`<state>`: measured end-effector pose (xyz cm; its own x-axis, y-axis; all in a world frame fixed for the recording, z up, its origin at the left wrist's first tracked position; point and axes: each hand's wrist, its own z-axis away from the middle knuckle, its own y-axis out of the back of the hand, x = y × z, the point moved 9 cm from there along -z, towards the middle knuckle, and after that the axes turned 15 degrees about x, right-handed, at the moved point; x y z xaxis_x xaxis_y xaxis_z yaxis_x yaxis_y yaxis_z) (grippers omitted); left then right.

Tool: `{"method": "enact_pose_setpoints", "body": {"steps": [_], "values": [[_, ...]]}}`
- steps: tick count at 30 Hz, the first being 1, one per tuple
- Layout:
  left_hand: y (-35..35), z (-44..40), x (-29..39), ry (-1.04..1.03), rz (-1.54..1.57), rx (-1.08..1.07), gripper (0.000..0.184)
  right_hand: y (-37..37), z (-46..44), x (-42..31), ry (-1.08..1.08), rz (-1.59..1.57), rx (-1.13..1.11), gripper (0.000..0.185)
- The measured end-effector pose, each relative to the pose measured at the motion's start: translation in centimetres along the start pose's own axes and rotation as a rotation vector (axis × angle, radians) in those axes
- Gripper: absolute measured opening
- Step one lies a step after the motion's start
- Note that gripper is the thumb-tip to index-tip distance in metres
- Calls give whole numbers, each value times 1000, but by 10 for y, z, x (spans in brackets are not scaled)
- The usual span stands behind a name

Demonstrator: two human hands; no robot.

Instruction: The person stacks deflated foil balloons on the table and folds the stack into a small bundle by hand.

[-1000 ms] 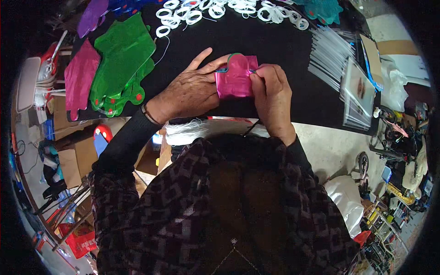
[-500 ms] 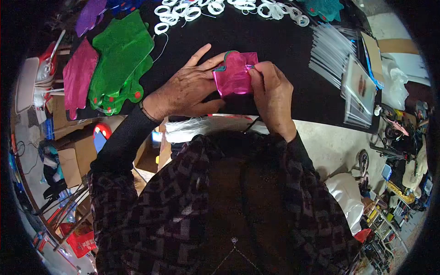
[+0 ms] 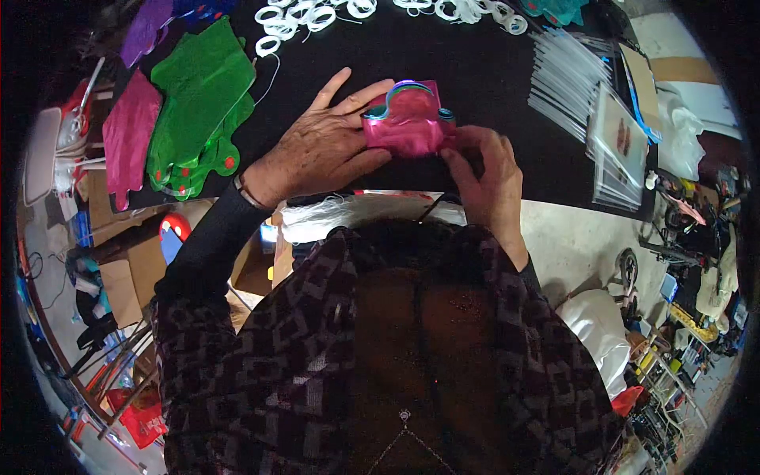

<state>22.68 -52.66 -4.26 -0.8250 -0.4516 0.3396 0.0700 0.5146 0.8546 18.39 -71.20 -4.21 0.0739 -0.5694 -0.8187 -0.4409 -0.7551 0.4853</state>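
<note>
A folded piece of shiny pink foil [image 3: 408, 134], seemingly a flat foil balloon, lies on the black table in front of me. Teal and blue edges show along its rounded top. My left hand [image 3: 321, 146] rests against its left side, fingers spread, with the thumb along the lower left corner. At the lower right corner, the thumb and fingers of my right hand [image 3: 483, 162] are closed on the foil's edge. The right fingertips are partly hidden by the hand itself.
Green foil balloons [image 3: 202, 87] and a pink one [image 3: 131, 134] lie flat at the left. Rolls of white ribbon [image 3: 321, 17] line the back. Clear plastic sticks [image 3: 558, 83] and plastic packets [image 3: 621, 150] lie at the right. White strands [image 3: 340, 218] hang by the front edge.
The foil's right part has been opened out flat, so its rounded top and right teal edge now show. My right hand has shifted slightly right and down.
</note>
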Motion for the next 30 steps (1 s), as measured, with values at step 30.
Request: {"method": "enact_pose_setpoints", "body": {"steps": [30], "values": [[-2, 0, -2, 56, -11, -30, 35, -16, -10, -14, 285, 405, 2, 14]]}}
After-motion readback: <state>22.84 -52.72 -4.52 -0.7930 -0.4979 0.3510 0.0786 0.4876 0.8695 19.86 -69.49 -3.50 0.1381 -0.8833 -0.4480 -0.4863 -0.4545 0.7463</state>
